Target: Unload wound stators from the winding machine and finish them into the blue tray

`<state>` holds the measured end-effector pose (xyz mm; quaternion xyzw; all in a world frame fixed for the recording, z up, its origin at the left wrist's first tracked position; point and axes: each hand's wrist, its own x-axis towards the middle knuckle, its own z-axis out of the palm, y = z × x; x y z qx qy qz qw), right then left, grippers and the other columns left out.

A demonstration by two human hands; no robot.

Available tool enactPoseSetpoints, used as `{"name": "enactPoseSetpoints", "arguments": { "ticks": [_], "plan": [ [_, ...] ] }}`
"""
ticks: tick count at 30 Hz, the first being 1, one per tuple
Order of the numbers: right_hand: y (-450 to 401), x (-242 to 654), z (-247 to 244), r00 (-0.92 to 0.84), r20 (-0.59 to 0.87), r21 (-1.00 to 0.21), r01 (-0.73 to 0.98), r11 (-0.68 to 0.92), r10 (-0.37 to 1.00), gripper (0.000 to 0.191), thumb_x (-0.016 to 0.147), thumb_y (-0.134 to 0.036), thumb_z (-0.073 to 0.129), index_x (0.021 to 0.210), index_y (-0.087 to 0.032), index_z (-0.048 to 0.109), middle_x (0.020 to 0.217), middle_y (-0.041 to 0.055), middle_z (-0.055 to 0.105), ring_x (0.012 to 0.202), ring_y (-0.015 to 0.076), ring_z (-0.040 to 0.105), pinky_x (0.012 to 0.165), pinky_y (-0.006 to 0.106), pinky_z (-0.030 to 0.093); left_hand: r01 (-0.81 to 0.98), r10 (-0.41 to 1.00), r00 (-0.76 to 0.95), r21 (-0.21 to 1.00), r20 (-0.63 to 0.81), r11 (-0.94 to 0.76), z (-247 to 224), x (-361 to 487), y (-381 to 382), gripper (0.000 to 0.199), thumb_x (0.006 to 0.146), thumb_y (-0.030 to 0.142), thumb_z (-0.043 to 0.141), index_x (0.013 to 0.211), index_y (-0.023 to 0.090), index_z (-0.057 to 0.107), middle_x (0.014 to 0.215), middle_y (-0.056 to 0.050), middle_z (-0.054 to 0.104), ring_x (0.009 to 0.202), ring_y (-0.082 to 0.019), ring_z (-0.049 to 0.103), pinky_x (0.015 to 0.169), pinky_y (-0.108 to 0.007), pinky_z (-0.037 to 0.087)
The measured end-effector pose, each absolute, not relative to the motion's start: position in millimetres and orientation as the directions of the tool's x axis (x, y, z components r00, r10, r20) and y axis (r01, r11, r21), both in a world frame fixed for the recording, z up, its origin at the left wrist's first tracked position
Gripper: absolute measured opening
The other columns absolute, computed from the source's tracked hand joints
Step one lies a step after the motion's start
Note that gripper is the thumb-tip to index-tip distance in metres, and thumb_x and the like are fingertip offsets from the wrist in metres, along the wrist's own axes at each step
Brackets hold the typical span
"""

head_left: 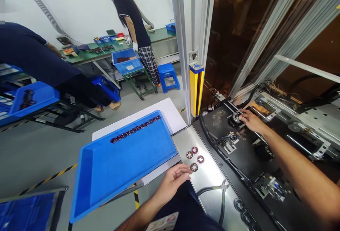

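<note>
My left hand (172,181) hovers at the edge of a metal ledge (209,178), palm turned up, with thumb and fingers apart. Its fingertips come right up to a ring-shaped wound motor stator (194,167); whether they touch it I cannot tell. Three similar stators lie just beyond on the ledge. Over in the machine, my right hand (251,121) pinches at a round dark fixture (234,119). What its fingertips hold there is hidden. Side cutters (224,186) with dark handles rest on the ledge, nearer to me.
A blue tray (127,167) holds a row of several stators on a white table (167,112) to the left. A yellow post (195,91) and metal frame stand ahead. Dark round parts (243,211) sit by the ledge. Two co-workers are at a green bench (162,35) behind.
</note>
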<state>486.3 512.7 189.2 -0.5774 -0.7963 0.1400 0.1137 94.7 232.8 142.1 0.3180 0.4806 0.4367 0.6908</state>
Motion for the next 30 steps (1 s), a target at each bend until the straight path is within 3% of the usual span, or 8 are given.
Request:
{"name": "enactPoseSetpoints", "arguments": {
  "ticks": [16, 21, 25, 27, 30],
  "plan": [
    [527.5, 472.6, 186.1, -0.261, -0.135, -0.195, 0.953, 0.233, 0.956, 0.029, 0.098, -0.041, 0.062, 0.113, -0.016, 0.066, 0.121, 0.0091, 0.066, 0.108, 0.0209, 0.064, 0.098, 0.044, 0.054, -0.143, 0.909, 0.195, 0.907, -0.368, 0.397, 136.3, 98.7, 238.3, 0.044, 0.074, 0.050, 0.080, 0.100, 0.016, 0.071, 0.102, -0.011, 0.078, 0.091, -0.020, 0.071, 0.092, -0.035, 0.054],
    [515.1, 457.4, 198.9, -0.192, -0.100, -0.167, 0.971, 0.173, 0.976, 0.026, 0.098, -0.040, 0.063, 0.107, -0.015, 0.067, 0.110, 0.0063, 0.068, 0.097, 0.0180, 0.066, 0.088, 0.039, 0.058, 0.096, 0.944, 0.252, 0.976, -0.212, 0.194, 129.0, 110.3, 229.7, 0.030, 0.090, 0.037, 0.061, 0.108, 0.013, 0.066, 0.107, -0.015, 0.078, 0.094, -0.021, 0.074, 0.089, -0.034, 0.058],
    [489.4, 444.6, 227.4, -0.108, -0.011, -0.164, 0.981, 0.105, 0.994, 0.026, 0.097, -0.040, 0.065, 0.098, -0.014, 0.067, 0.097, 0.0033, 0.069, 0.088, 0.0162, 0.067, 0.083, 0.036, 0.058, 0.209, 0.916, 0.384, 0.977, -0.118, 0.039, 131.8, 141.2, 221.1, 0.026, 0.089, 0.032, 0.064, 0.107, 0.014, 0.069, 0.102, -0.011, 0.079, 0.088, -0.019, 0.074, 0.082, -0.030, 0.058],
    [467.6, 446.4, 248.7, -0.065, 0.075, -0.171, 0.982, 0.077, 0.995, 0.025, 0.098, -0.039, 0.064, 0.098, -0.014, 0.068, 0.099, 0.0040, 0.070, 0.092, 0.0177, 0.068, 0.088, 0.039, 0.057, 0.267, 0.875, 0.478, 0.962, -0.075, -0.063, 129.8, 160.6, 218.8, 0.025, 0.088, 0.032, 0.068, 0.107, 0.016, 0.071, 0.103, -0.010, 0.079, 0.091, -0.019, 0.073, 0.087, -0.031, 0.057],
    [418.3, 459.7, 283.4, -0.037, 0.243, -0.179, 0.980, 0.082, 0.969, 0.020, 0.098, -0.029, 0.063, 0.107, -0.012, 0.069, 0.117, 0.0102, 0.070, 0.112, 0.0215, 0.065, 0.103, 0.044, 0.051, 0.316, 0.771, 0.637, 0.917, -0.016, -0.242, 117.5, 191.2, 218.7, 0.027, 0.086, 0.031, 0.072, 0.110, 0.018, 0.072, 0.115, -0.010, 0.076, 0.108, -0.023, 0.070, 0.102, -0.036, 0.051]
  ]
}}
